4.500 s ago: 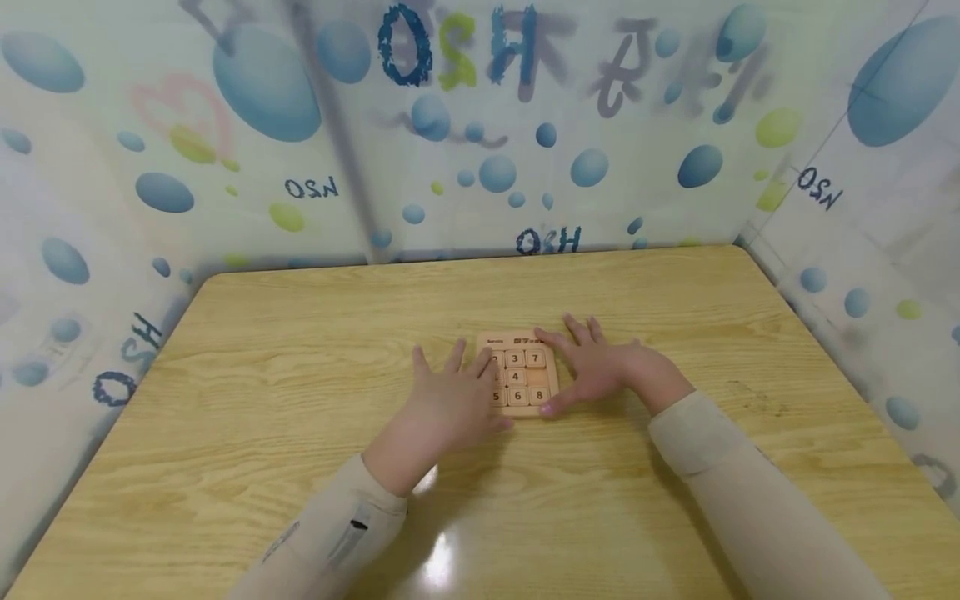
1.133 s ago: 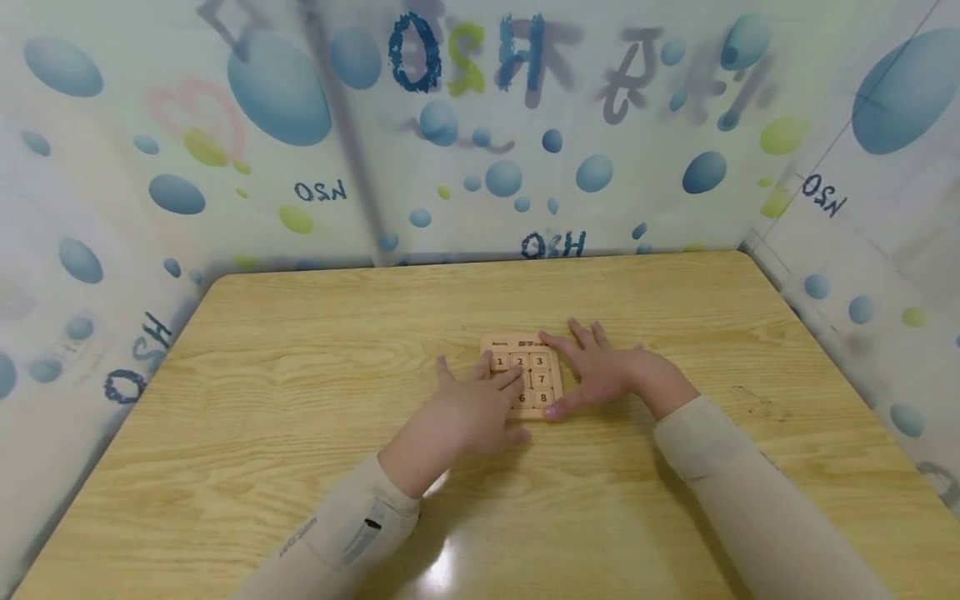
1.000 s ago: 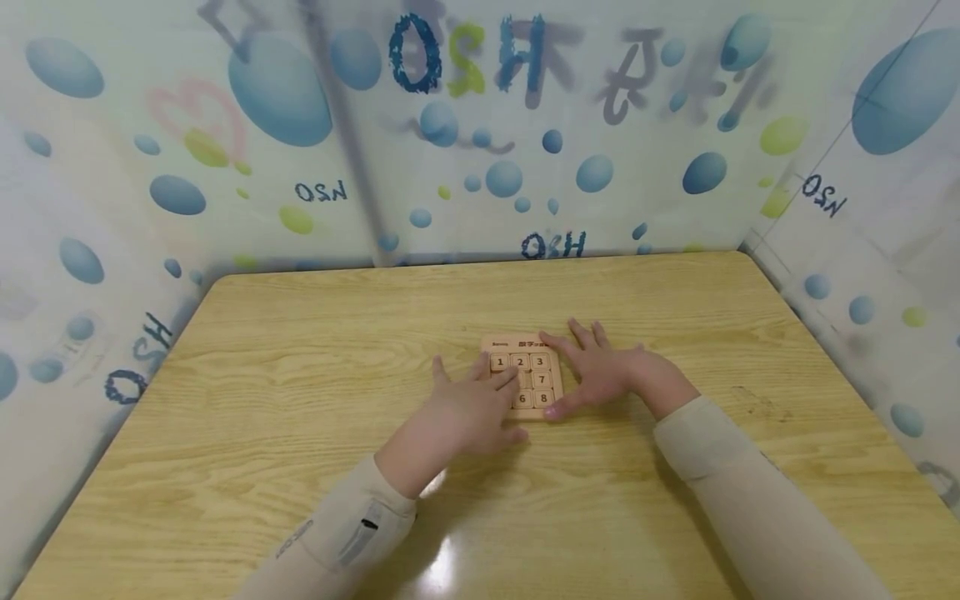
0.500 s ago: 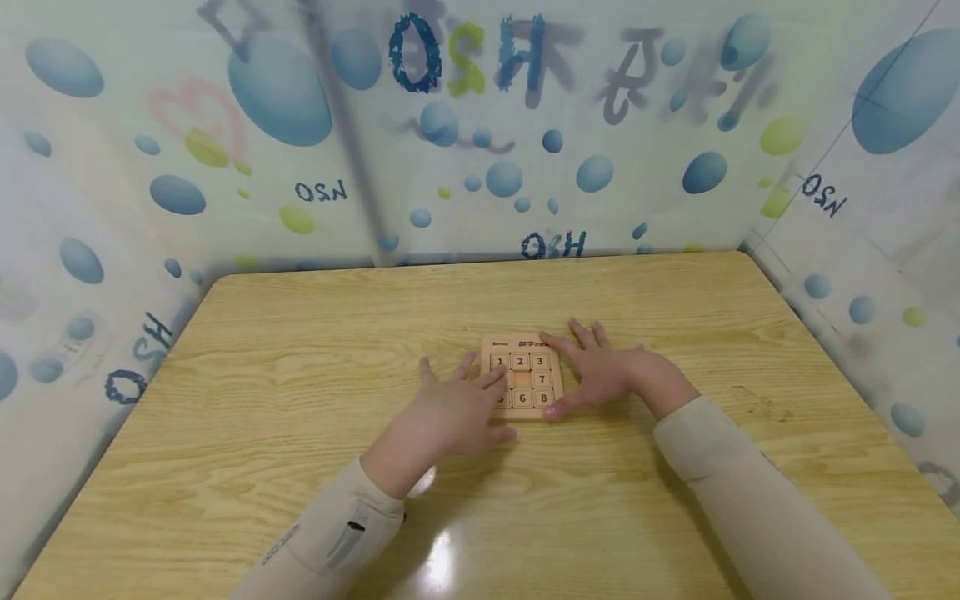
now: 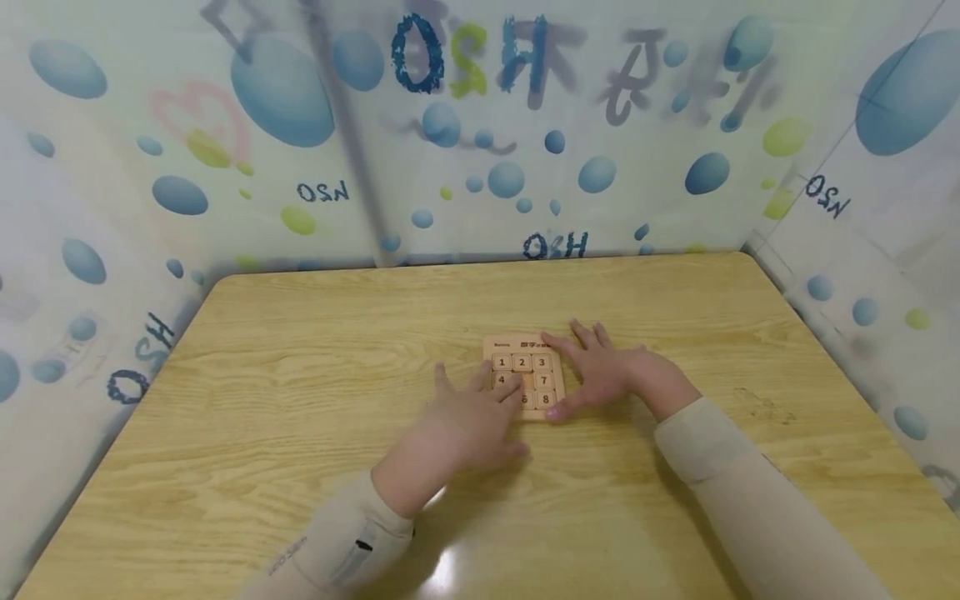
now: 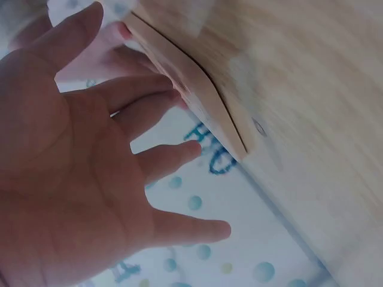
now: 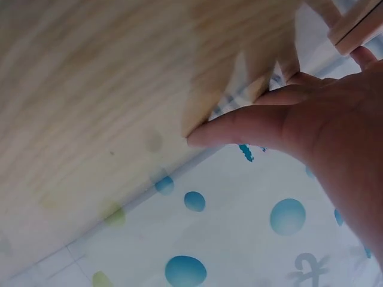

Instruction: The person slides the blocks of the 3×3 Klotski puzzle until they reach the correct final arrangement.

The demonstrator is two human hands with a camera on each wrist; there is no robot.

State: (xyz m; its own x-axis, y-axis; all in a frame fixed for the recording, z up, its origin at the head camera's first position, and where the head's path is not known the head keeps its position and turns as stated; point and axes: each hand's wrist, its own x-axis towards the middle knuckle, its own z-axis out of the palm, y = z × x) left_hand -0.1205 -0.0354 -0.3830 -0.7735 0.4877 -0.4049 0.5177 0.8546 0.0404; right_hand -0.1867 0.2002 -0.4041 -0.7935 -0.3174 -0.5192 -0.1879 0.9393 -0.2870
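A wooden number slide puzzle point(image 5: 501, 344) lies flat mid-table, tiles 1, 2, 3 along its top row. Below them show a 4 at the left and a 7 at the right, then an 8 in the bottom right corner. My left hand point(image 5: 472, 425) reaches over it with straight, spread fingers, fingertips at the middle and lower tiles, hiding some of them and part of the 6. With thumb and index finger at its two right corners, my right hand point(image 5: 603, 375) holds the frame; the other fingers point away. The left wrist view catches the puzzle's edge point(image 6: 209, 104) beyond the fingers.
The puzzle lies on a wood-grain table point(image 5: 300, 375). Behind the table and along its sides rise white walls point(image 5: 645, 225) printed with blue and green drops. Light glares off the table's near part, below the left hand.
Over several seconds the tiles have shifted from 2, 3, 7 on top to 1, 2, 3, with 7 now below 3. Lately the left hand has moved right across the middle; the right stays put.
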